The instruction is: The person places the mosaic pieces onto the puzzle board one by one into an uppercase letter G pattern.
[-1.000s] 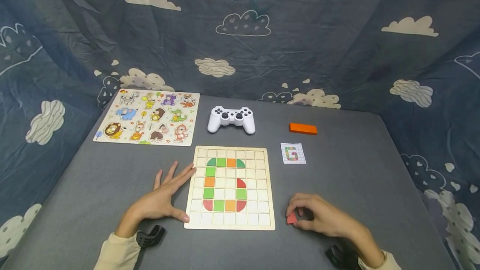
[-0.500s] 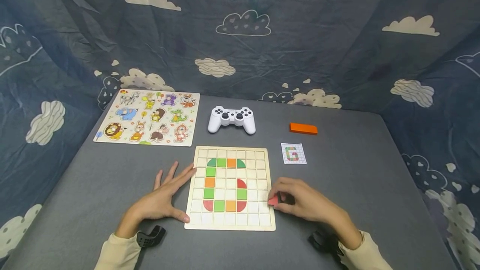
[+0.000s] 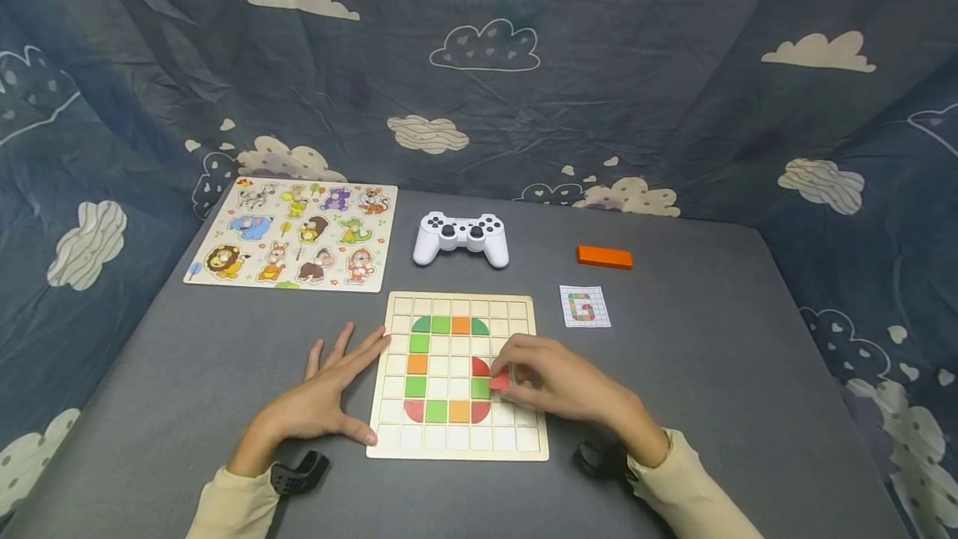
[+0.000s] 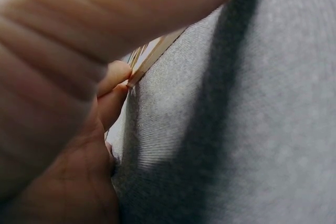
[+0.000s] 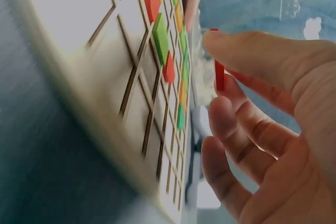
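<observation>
A wooden grid board [image 3: 397, 437] lies at the middle of the table, with green, orange and red tiles set in some of its cells as a ring open at the right. Between thumb and fingers my right hand [image 3: 565, 381] pinches a red tile [image 3: 500, 380] above the board's right half, beside a green square tile [image 3: 481, 388]. The right wrist view shows the red tile [image 5: 220, 74] on edge, held off the board. My left hand [image 3: 322, 393] lies spread on the table, its fingertips and thumb touching the board's left edge.
Behind the board lie an animal puzzle board [image 3: 292, 235] and a white game controller [image 3: 461, 238]. To the right are a small pattern card [image 3: 585, 307] showing a G-like figure and an orange block [image 3: 604, 257]. A cloud-printed cloth [image 3: 479, 98] hangs behind the table.
My right hand has carried the red tile leftward and away from me, from the table right of the board to over its right half. My left hand has stayed put.
</observation>
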Demonstrator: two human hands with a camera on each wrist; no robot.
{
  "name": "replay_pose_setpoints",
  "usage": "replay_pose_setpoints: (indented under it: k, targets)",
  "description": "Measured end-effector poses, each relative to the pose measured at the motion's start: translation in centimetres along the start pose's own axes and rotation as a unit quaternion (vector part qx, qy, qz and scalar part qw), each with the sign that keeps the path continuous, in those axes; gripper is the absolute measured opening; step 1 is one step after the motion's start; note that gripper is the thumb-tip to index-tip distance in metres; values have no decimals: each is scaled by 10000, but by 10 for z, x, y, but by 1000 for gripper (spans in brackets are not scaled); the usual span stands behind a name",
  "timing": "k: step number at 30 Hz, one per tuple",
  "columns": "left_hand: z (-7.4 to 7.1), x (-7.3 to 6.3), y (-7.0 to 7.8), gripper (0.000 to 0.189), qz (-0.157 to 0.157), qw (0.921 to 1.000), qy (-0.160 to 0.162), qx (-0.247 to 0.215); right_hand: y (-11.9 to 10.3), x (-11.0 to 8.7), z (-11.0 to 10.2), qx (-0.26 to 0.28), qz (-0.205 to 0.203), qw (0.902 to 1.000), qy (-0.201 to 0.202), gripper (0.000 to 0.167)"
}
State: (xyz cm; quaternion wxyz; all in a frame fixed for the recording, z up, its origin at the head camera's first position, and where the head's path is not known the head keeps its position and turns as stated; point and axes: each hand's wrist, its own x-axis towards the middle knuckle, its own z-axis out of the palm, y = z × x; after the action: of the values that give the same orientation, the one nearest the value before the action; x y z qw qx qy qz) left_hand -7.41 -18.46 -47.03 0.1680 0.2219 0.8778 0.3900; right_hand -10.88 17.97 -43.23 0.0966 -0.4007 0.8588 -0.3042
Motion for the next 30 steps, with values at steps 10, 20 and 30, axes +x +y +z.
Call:
replay_pose_setpoints:
  k: [10, 20, 30]
  targets:
    - [1, 0, -1, 128, 42, 10000, -1, 15, -13, 38, 14, -445, 212, 9987, 101, 16]
    - [1, 1, -3, 129, -49, 10000, -62, -16, -23, 58, 23, -817, 605, 9948, -77, 18]
    - [1, 2, -2, 129, -72, 9999, -65, -45, -18, 60, 29, -1120, 630, 9917, 13, 17]
